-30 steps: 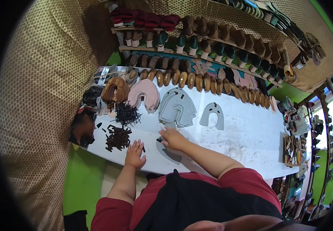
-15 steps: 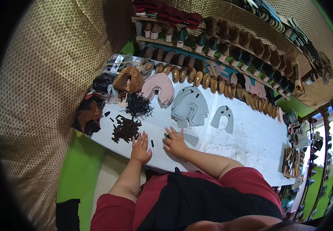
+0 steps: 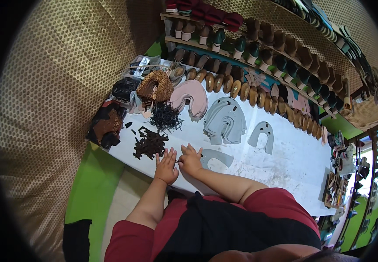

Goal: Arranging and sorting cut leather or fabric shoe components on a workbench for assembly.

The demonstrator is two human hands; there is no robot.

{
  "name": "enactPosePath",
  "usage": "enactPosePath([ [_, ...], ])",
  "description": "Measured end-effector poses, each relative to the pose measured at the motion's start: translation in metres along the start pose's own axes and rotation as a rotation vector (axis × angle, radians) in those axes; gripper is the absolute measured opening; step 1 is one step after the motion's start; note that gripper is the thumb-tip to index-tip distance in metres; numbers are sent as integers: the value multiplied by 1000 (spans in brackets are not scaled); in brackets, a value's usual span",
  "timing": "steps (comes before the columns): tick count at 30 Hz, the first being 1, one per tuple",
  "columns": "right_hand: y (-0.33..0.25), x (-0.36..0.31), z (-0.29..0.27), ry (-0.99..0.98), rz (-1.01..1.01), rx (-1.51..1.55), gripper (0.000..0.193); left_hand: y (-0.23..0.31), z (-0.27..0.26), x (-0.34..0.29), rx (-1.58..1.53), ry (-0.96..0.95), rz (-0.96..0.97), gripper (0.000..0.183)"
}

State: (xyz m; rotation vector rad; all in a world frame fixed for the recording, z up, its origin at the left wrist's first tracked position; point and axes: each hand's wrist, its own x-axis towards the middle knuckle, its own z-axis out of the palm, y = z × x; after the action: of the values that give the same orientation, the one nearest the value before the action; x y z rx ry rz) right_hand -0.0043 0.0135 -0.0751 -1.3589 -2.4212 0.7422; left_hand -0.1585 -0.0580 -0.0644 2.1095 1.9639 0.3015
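My left hand (image 3: 167, 168) lies flat near the table's front edge, fingers stretched out, beside a heap of short dark brown strips (image 3: 149, 144). Close on its right, my right hand (image 3: 190, 161) has its fingers drawn in, with the thumb side on a small dark strip (image 3: 177, 161) between the two hands. Beside that hand lies a grey U-shaped shoe upper piece (image 3: 219, 158), partly covered by the wrist. Another grey upper (image 3: 261, 131) with small dark pieces on it lies farther right. Behind is a stack of grey uppers (image 3: 225, 120).
A tangle of thin black strips (image 3: 165, 117), pink uppers (image 3: 193, 96) and leopard-print uppers (image 3: 157, 86) lie at the left of the white table (image 3: 285, 174). Brown shoe lasts (image 3: 236, 88) line its back edge. Shelves of shoes (image 3: 240, 46) rise behind; a tool box (image 3: 332, 188) stands at right.
My right hand has moved left and drawn in its fingers at the small dark strip, uncovering more of the grey upper. My left hand has come closer to it. The whole view has shifted slightly.
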Motion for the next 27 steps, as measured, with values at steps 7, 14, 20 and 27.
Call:
enactPosePath([
  [7, 83, -21, -53, 257, -49, -45, 7, -4, 2, -5, 18, -6, 1, 81],
  [14, 124, -40, -73, 327, -173, -204, 9, -1, -1, -1, 19, -13, 31, 79],
  [20, 113, -37, -80, 268, -104, -608, 26, 0, 0, 0, 24, -11, 27, 76],
  [27, 114, -23, -78, 192, -164, -304, 17, 2, 0, 1, 21, -5, 37, 75],
])
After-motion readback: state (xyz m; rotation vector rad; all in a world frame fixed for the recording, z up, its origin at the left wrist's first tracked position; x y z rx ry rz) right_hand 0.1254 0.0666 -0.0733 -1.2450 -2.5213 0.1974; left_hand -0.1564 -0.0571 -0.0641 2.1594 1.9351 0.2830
